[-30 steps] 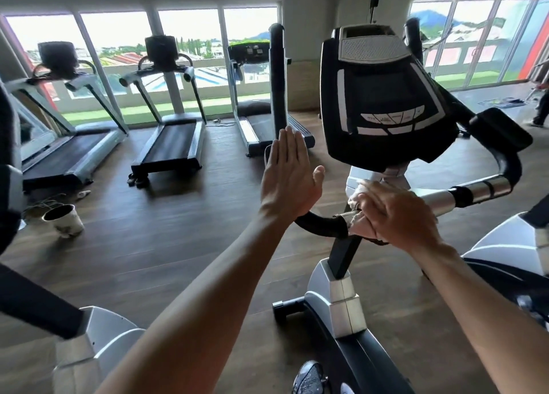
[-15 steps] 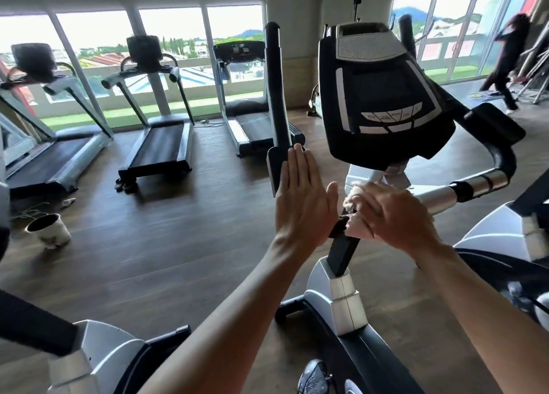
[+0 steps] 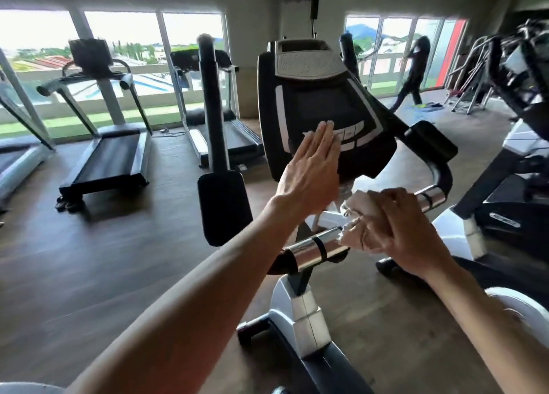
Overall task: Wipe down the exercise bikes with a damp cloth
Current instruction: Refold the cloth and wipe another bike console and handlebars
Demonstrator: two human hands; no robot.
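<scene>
An exercise bike stands in front of me, with a black console (image 3: 323,108) on a silver and black post (image 3: 300,313). My right hand (image 3: 407,230) grips a pale cloth (image 3: 359,218) against the middle of the chrome handlebar (image 3: 315,248), just below the console. My left hand (image 3: 312,174) is raised with flat, straight fingers in front of the console's lower left; whether the fingertips touch it I cannot tell. It holds nothing.
Treadmills (image 3: 107,156) line the windows at the back left. A black padded upright (image 3: 219,203) stands left of the bike. Another machine (image 3: 505,186) is close on the right. A person (image 3: 414,73) walks at the far right, near folded frames (image 3: 472,90).
My left hand has risen from beside the handlebar up to the console face. My right hand with the cloth stays on the bar. The view has swung to the right.
</scene>
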